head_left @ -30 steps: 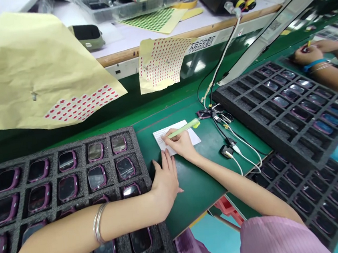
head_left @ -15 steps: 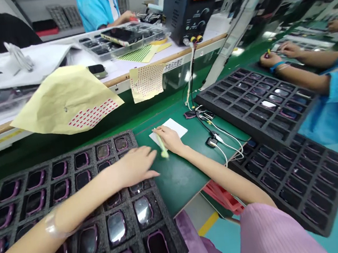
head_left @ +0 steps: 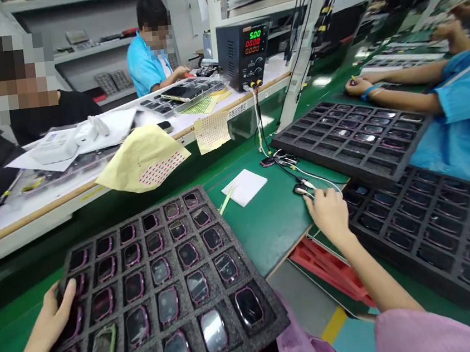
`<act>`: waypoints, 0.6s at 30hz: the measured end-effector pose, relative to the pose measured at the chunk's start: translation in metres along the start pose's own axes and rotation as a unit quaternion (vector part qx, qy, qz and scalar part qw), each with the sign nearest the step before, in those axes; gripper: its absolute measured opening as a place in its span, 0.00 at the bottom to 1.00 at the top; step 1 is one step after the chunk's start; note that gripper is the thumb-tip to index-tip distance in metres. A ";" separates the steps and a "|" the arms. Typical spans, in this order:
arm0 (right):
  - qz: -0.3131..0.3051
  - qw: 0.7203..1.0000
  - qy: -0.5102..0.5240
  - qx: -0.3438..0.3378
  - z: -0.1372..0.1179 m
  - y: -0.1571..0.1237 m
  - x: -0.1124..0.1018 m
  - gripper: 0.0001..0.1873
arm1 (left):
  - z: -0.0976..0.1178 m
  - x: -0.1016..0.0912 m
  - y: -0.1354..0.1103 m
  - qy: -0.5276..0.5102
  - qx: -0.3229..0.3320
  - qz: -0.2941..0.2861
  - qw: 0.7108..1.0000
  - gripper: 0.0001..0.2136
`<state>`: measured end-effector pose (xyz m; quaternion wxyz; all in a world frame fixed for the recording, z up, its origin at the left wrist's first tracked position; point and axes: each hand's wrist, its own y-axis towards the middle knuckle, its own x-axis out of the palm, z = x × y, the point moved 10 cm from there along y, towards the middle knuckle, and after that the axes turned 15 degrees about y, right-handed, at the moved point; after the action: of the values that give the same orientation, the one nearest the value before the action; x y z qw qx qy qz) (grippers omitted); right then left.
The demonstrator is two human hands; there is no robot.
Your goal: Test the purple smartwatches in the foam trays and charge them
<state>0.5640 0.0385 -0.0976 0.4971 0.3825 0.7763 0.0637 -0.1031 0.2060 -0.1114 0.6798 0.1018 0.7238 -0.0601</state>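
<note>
My left hand [head_left: 54,315] grips the left edge of a black foam tray [head_left: 231,344], thumb on top and fingers at its outer side. The tray's compartments hold several smartwatches [head_left: 248,306] with purple frames and one watch with a green frame [head_left: 103,348]. At the right of the green table, my right hand [head_left: 329,213] is closed on a white cable [head_left: 311,192] beside a small black plug block [head_left: 300,188]; its fingertips are partly hidden. A pale green stick [head_left: 227,199] lies against a white paper pad [head_left: 247,187] between the hands.
Two stacked foam trays with watches, an upper tray [head_left: 333,151] and a lower tray [head_left: 418,240], stand at right. A power supply [head_left: 243,57] sits on the raised shelf. Yellow sticker sheets [head_left: 144,157] hang from its edge. Red crates [head_left: 333,272] lie below. Co-workers sit behind and at right.
My left hand has moved from above the tray's right side to its left edge. My right hand has left the green stick on the pad and moved right to the cables. The view has shifted.
</note>
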 end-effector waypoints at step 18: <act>-0.171 0.894 0.324 -0.258 -0.333 0.043 -0.021 0.13 | 0.088 -0.014 -0.053 -0.401 -0.150 0.091 0.899 0.36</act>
<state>0.3180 0.1482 0.1040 0.3022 0.0598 0.9041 0.2961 -0.0288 0.1333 -0.1065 0.9222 0.0311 0.3779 0.0757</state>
